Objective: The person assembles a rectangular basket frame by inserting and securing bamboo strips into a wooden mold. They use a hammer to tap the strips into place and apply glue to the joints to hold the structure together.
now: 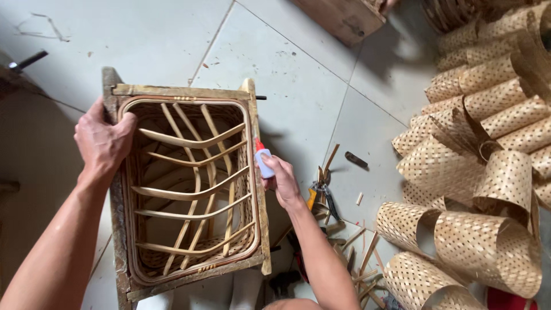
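The left hand (103, 140) grips the left rim of the wooden frame (183, 92) around a half-built bamboo basket (189, 189); ribs are in. The right hand (281, 181) pinches a glue bottle (263, 161) against the right rim; weaving remains undone.

Left hand (103, 140): forearm bare, reaches up from lower left, wrist straight. Palm down, fingers curled over edge, thumb spread toward top, grip closed. Right hand (279, 179): forearm bare, rises from bottom centre, angles up and left, wrist slightly bent. Fingers wrapped tight in fist-like grip, knuckles facing right, thumb side toward left. Hands well apart, both arms extended forward.
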